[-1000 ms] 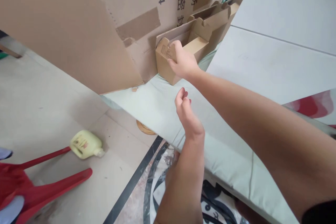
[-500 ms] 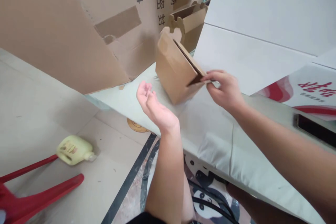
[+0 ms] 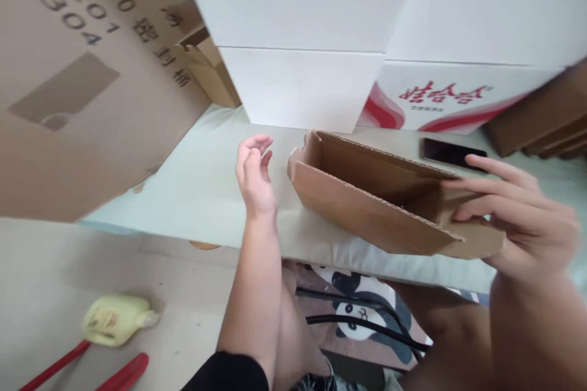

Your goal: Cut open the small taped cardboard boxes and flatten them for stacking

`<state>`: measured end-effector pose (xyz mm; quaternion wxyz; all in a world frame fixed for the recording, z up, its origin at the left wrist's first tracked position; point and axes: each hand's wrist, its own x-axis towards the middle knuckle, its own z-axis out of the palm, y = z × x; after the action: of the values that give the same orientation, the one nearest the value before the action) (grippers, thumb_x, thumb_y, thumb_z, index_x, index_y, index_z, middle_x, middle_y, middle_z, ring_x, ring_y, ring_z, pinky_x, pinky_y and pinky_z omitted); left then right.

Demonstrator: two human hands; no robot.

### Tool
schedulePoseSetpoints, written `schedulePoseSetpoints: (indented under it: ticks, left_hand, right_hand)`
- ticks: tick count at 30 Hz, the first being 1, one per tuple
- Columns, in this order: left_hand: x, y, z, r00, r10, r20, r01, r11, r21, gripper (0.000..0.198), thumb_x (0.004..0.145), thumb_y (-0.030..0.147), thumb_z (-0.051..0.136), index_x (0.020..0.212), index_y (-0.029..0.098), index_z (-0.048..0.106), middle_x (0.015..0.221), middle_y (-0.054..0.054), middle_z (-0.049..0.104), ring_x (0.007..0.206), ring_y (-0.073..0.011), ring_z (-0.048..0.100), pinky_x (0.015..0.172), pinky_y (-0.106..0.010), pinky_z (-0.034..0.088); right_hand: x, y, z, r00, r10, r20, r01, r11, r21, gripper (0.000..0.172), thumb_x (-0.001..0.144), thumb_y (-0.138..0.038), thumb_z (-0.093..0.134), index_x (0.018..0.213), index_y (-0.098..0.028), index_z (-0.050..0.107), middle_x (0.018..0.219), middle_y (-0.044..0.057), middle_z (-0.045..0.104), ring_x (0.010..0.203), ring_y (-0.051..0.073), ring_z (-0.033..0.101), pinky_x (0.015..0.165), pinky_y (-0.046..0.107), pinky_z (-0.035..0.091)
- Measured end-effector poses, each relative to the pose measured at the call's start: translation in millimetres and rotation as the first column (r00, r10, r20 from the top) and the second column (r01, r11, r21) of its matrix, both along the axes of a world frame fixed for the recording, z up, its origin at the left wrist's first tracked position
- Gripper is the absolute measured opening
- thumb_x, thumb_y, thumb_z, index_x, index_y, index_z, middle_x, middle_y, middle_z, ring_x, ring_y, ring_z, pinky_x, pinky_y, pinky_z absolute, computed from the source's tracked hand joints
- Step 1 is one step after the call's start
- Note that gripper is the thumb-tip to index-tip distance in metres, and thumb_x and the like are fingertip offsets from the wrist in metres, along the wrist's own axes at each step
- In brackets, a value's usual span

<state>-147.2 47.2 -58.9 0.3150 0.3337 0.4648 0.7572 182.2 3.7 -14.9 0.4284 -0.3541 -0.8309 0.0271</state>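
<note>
Two bare hands (image 3: 257, 186) (image 3: 536, 220)
One long brown cardboard box (image 3: 367, 215) in the right fingers (image 3: 509, 206), one flat black phone (image 3: 447, 154) near them.

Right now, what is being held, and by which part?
The right hand holds the open cardboard box by its end flap; the left hand holds nothing.

Brown box (image 3: 362, 215), apparently darker inside

Phone (image 3: 444, 151) lying flat on pale cover (image 3: 183, 195), white boxes (image 3: 302, 6) behind, one lettered in red, brown carton (image 3: 41, 165) printed 201 and 304, yellow jug (image 3: 120, 319) on its side on floor (image 3: 183, 305), red legs (image 3: 126, 372) nearby.
</note>
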Motion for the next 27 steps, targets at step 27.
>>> schedulePoseSetpoints:
  ticks: [27]
  left_hand:
    - [126.0,10.1,17.2,0.855,-0.133,-0.500,0.213,0.972,0.105,0.025,0.084,0.047,0.071,0.076,0.024,0.073,0.102,-0.005,0.068,0.114,-0.0272,0.065,0.113,-0.049,0.045]
  right_hand:
    - [86.7,-0.6,-16.5,0.996,-0.022,-0.082,0.000,0.965,-0.263,0.026,0.060,-0.001,0.052,0.071,-0.023,0.061,0.128,0.002,0.075,0.140,0.036,0.058,0.118,0.063,0.047]
